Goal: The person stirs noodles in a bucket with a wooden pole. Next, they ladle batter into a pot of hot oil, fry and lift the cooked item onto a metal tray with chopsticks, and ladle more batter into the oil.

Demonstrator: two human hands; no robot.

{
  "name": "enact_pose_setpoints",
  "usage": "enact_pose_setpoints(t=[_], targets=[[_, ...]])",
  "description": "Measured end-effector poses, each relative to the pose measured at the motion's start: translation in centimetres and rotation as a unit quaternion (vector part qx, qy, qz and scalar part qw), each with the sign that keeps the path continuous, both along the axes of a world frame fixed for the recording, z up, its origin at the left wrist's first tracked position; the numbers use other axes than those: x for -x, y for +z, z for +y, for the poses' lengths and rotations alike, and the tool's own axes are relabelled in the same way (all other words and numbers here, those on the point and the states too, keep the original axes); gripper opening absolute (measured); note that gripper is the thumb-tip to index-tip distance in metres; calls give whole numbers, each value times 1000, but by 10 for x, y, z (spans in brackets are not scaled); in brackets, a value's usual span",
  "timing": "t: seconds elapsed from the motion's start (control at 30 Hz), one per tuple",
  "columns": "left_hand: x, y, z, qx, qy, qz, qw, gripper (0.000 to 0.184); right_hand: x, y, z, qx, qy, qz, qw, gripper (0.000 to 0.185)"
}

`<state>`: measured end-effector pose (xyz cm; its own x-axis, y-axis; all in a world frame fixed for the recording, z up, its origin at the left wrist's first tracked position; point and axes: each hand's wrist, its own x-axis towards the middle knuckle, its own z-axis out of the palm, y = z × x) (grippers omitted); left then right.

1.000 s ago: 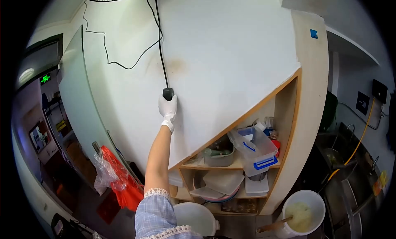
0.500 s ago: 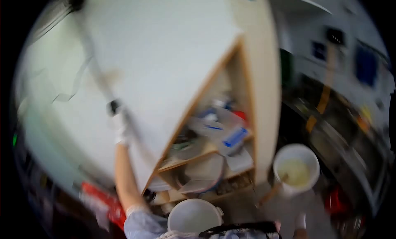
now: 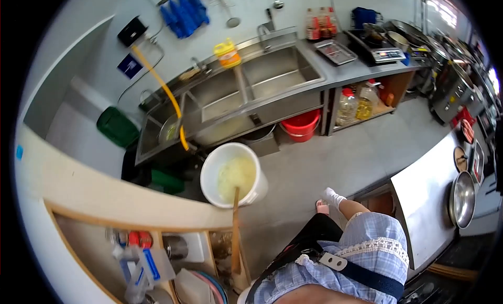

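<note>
My right hand (image 3: 333, 197) wears a white glove and hangs low over the grey floor, below the plaid sleeve (image 3: 374, 233). Its fingers look loosely stretched, and nothing shows in them. My left hand is out of view; only some bare arm (image 3: 327, 295) crosses the bottom edge. Left of my right hand stands a white bucket (image 3: 263, 181) of cloudy yellowish liquid. A wooden paddle (image 3: 236, 236) leans in it, its handle pointing toward me. Neither hand touches the bucket or paddle.
A steel sink (image 3: 280, 84) runs along the wall, with a red bucket (image 3: 302, 127) underneath. From the wall hangs a yellow hose (image 3: 163, 87). At right stands a white-topped table (image 3: 427, 204) with a metal bowl (image 3: 463, 200). Shelves (image 3: 84, 236) of containers occupy the lower left.
My view has swung right, from the white wall to the sink. My left hand, raised earlier at a long dark thing against the wall, has left the view.
</note>
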<state>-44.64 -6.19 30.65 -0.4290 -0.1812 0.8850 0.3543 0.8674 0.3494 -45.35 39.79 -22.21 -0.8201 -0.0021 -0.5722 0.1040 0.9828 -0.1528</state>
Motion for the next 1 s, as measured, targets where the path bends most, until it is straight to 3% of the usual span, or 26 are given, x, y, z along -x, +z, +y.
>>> enact_pose_setpoints(t=[0.03, 0.07, 0.1, 0.2, 0.33, 0.37, 0.4, 0.47, 0.57, 0.67, 0.73, 0.8, 0.87, 0.9, 0.97, 1.0], targets=[[8, -6, 14, 10, -35, -22, 999, 16, -13, -125, 38, 22, -15, 4, 1000, 24], [23, -11, 26, 19, -78, -46, 996, 17, -20, -119, 53, 21, -30, 3, 999, 24], [40, -17, 32, 19, -156, -64, 985, 27, -28, -99, 66, 126, -213, 9, 969, 21], [75, -15, 103, 40, -220, -157, 962, 26, -39, -48, 108, 253, -468, 17, 846, 22], [127, -14, 176, 257, -255, -238, 901, 26, -59, 18, 174, 356, -711, 19, 607, 32], [137, -13, 207, 265, -281, -238, 891, 25, -83, -93, 220, 545, -697, 32, 466, 29], [151, -13, 233, 259, -321, -260, 873, 23, -86, -74, 231, 542, -706, 45, 453, 29], [181, -23, 288, 263, -389, -260, 843, 22, -90, 0, 238, 339, -734, 113, 577, 37], [214, -40, 376, 297, -479, -267, 782, 20, -105, 39, 258, 354, -785, 185, 473, 33], [235, -60, 466, 279, -568, -317, 707, 22, -112, 55, 281, 374, -811, 185, 411, 32], [274, -107, 516, 266, -597, -346, 673, 18, -110, 75, 303, 346, -814, 171, 433, 33], [287, -112, 573, 292, -610, -359, 643, 19, -104, 86, 334, 333, -805, 222, 438, 34], [326, -154, 623, 299, -652, -324, 616, 23, -104, 103, 381, 258, -761, 251, 540, 35], [326, -156, 649, 270, -639, -385, 608, 18, -99, 116, 404, 229, -762, 295, 529, 33], [337, -163, 700, 277, -656, -384, 588, 18, -95, 144, 452, 213, -757, 367, 497, 33], [344, -172, 726, 273, -672, -384, 571, 18, -91, 179, 471, 162, -764, 363, 509, 38]])
